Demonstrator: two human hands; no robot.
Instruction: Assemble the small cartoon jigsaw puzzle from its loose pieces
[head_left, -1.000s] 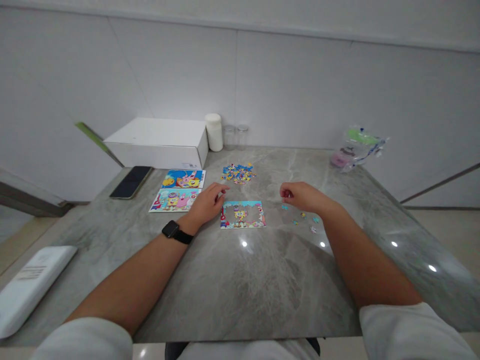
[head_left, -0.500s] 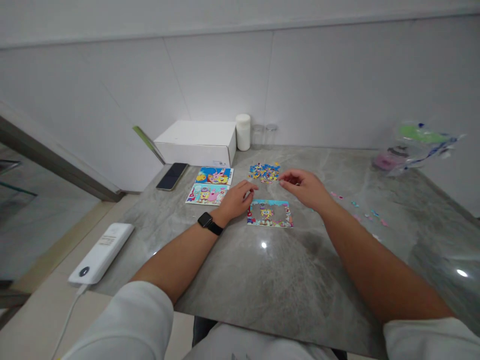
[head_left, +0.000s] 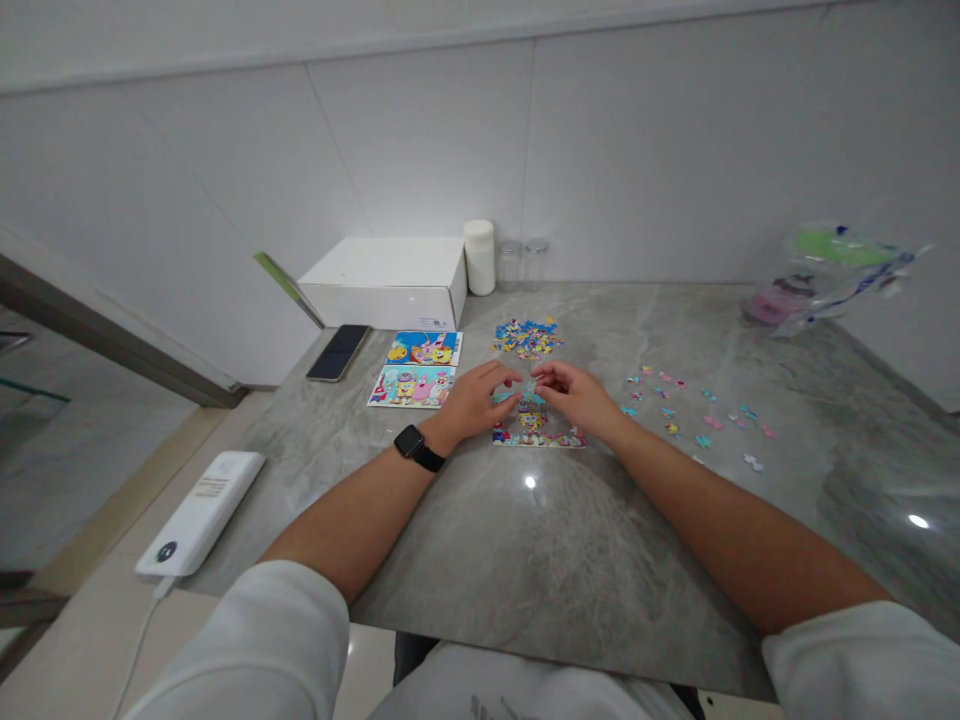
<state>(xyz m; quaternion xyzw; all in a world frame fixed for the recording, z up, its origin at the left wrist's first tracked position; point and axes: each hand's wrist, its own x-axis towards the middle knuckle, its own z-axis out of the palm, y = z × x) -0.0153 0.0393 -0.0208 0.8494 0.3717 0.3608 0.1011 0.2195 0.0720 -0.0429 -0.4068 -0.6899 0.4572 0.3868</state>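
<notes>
A partly filled jigsaw puzzle [head_left: 532, 438] lies on the grey table, its picture edge and a yellow cartoon figure showing. My left hand [head_left: 480, 398] rests at its upper left corner, thumb and forefinger apart, with nothing seen between them. Over the upper right part is my right hand [head_left: 576, 396], its fingertips pinched on a small light-blue puzzle piece [head_left: 532, 387]. Both hands hide parts of the puzzle's top and sides. Behind them sits a pile of loose puzzle pieces [head_left: 527, 338]. Left of my left hand lies a printed picture sheet [head_left: 412, 386].
More pieces [head_left: 703, 441] are scattered to the right. A phone [head_left: 339, 353], a white box [head_left: 382, 290], a white bottle [head_left: 480, 258] and two glasses [head_left: 535, 265] stand farther back. A plastic bag [head_left: 817, 280] is at far right, a white power bank [head_left: 201, 513] at left.
My right hand has moved left and toward me, from beside the pile to over the puzzle. My left hand has stayed by the puzzle's left side. The view has shifted slightly.
</notes>
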